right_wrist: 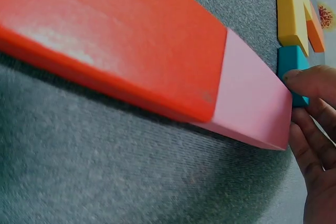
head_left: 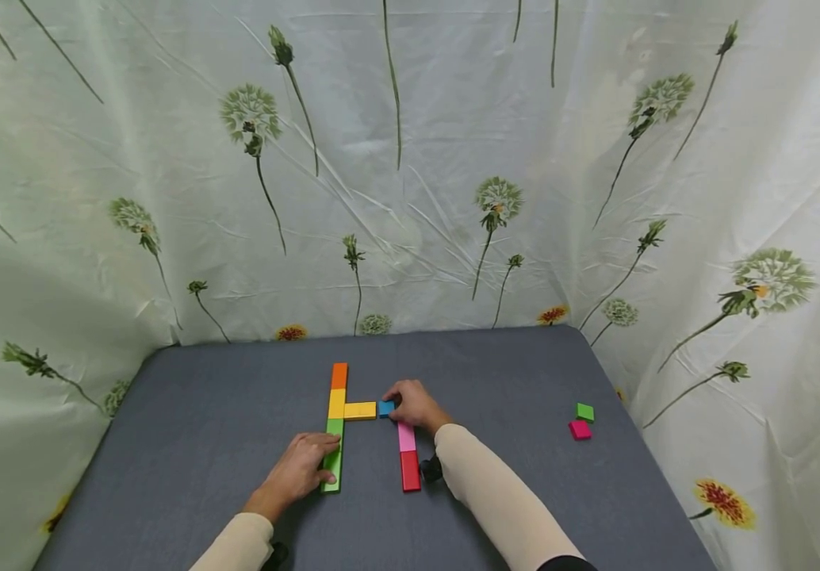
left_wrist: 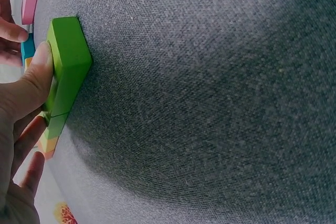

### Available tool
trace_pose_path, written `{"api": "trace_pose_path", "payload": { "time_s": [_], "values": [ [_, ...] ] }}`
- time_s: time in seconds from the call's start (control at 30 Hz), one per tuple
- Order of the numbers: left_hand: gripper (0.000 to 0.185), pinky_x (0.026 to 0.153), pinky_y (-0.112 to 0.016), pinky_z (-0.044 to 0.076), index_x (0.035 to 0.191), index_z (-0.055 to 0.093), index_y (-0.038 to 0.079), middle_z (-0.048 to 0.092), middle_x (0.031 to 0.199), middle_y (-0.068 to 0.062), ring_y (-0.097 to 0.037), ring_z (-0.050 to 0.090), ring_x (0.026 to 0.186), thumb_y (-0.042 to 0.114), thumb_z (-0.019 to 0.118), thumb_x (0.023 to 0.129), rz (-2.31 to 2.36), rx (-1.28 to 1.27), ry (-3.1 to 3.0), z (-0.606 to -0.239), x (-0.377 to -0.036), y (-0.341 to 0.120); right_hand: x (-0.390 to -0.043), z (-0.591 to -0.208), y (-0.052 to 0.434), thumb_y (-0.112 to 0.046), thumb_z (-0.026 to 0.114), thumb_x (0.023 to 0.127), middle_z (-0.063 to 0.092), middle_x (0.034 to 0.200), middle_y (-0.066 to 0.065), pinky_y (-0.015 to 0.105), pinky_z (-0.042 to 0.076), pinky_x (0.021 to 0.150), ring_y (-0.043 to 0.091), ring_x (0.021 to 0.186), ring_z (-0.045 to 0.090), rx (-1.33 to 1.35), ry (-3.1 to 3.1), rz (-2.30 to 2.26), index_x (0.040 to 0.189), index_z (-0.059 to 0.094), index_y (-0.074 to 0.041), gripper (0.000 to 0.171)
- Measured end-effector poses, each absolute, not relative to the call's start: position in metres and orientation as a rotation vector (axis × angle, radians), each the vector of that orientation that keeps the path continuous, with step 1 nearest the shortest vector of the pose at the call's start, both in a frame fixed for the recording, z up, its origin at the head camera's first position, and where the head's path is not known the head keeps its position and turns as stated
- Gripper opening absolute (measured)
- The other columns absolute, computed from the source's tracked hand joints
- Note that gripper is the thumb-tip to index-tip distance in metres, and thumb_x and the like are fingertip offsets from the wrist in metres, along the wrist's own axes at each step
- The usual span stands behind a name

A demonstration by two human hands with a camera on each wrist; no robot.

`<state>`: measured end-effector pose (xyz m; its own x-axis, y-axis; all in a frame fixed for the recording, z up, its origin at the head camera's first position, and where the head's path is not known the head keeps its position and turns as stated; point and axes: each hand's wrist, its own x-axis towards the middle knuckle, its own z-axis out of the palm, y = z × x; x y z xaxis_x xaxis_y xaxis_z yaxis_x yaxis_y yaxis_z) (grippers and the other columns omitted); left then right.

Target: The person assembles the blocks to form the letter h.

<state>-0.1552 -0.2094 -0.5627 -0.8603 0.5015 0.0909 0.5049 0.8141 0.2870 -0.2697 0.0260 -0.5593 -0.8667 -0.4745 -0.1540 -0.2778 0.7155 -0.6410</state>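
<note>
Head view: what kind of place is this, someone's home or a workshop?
Probably a makeshift recording booth, not a lived-in room. A dandelion-print sheet curtains off three sides of a grey cloth-covered table. On it lie only coloured blocks, which the left hand and right hand are arranging.

Makeshift booth: dandelion-print sheets (head_left: 453, 159), grey table (head_left: 182, 412)

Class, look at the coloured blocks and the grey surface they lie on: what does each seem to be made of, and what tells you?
Red block: probably painted wood or plastic; smooth satin face with pale scuffs and crisp edges.
Green block: the same hard, smooth, matt look.
Grey surface: woven fabric or felt-like cloth; a fine fuzzy weave shows up close.
</note>
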Motion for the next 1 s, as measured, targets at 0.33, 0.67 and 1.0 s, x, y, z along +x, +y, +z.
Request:
{"api": "trace_pose_path", "payload": {
  "time_s": [0.33,0.67,1.0],
  "values": [
    [0.053,0.091,-0.048,0.045,0.110,0.070,-0.003,0.068,0.116,-0.011,-0.028,0.062,0.108,0.025,0.085,0.067,-0.466,-0.822,-2.965,-0.5635,-0.1540,-0.2096,-0.2688,-0.5648,0.0235,0.000,0.076,0.078,0.067,0.100,0.004,0.028,0.051,0.079,0.013,0.085,0.057,-0.559,2.598,-0.964,0.105,0.075,-0.007,0.028],
    [0.053,0.092,-0.049,0.045,0.111,0.070,-0.003,0.067,0.118,-0.011,-0.028,0.062,0.110,0.024,0.084,0.068,-0.466,-0.804,-2.992,-0.5634,-0.1548,-0.2093,-0.2688,-0.5660,0.0223,-0.001,0.076,0.078,0.067,0.099,0.004,0.029,0.051,0.079,0.013,0.084,0.057,-0.560,2.599,-0.989,0.105,0.075,-0.007,0.028],
    [0.053,0.092,-0.049,0.045,0.111,0.070,-0.002,0.068,0.117,-0.011,-0.027,0.062,0.109,0.024,0.085,0.067,-0.450,-0.794,-2.999,-0.5636,-0.1543,-0.2089,-0.2668,-0.5684,0.0221,-0.002,0.077,0.079,0.067,0.101,0.004,0.031,0.050,0.081,0.013,0.085,0.056,-0.534,2.602,-0.989,0.104,0.075,-0.009,0.027]
  ]
}}
